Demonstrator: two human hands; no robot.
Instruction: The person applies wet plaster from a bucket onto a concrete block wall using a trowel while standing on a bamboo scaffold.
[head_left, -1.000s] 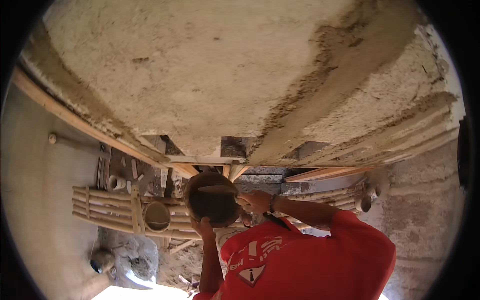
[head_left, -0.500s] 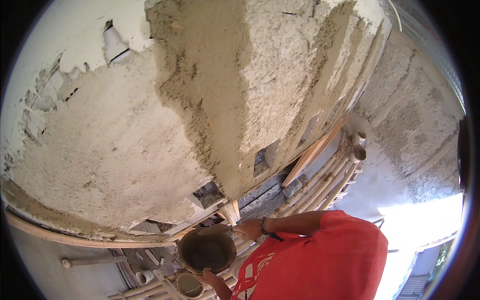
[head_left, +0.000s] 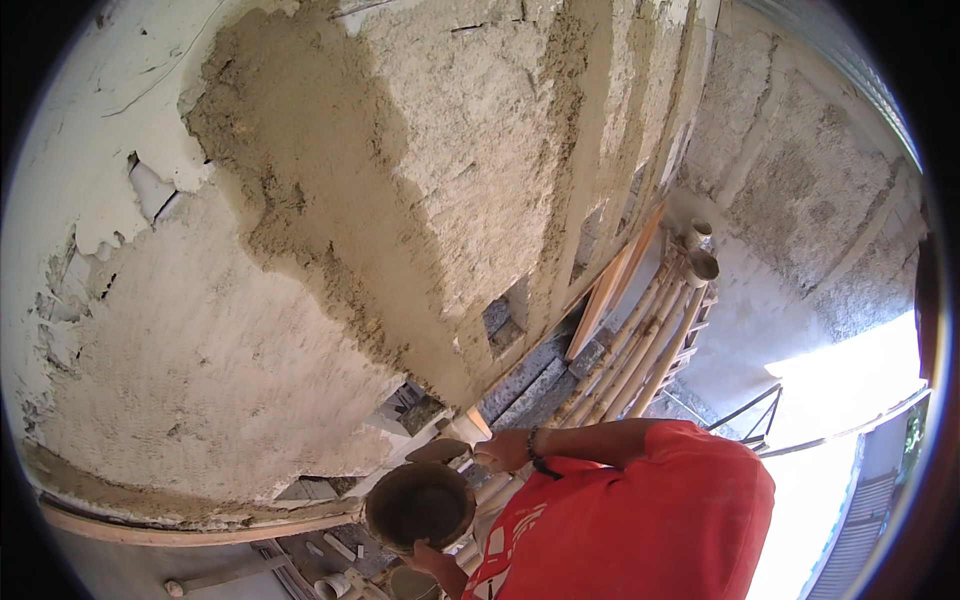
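Note:
My left hand (head_left: 430, 558) grips the lower edge of a dark, round bowl (head_left: 385, 505), whose interior looks mostly dark. My right hand (head_left: 503, 450) is closed on the handle of a trowel (head_left: 436, 450); its metal blade is at the bowl's far edge, tilted. Beyond both hands spreads a rough pale wall surface (head_left: 180, 360) with broad bands of darker, damp-looking mortar (head_left: 310, 190) and small recessed openings (head_left: 498, 320) along its lower edge.
Bamboo poles (head_left: 640, 340) form a platform at centre right, with two round containers (head_left: 703, 265) at its end. A timber board (head_left: 620, 270) edges the surface. A bright opening (head_left: 830, 420) with a metal frame (head_left: 760, 410) is at right. Another bucket (head_left: 410, 582) sits beneath the bowl.
The view has swung round, bringing more mortar-banded surface and the bright opening into sight. The trowel blade has moved from over the bowl's middle to its far edge.

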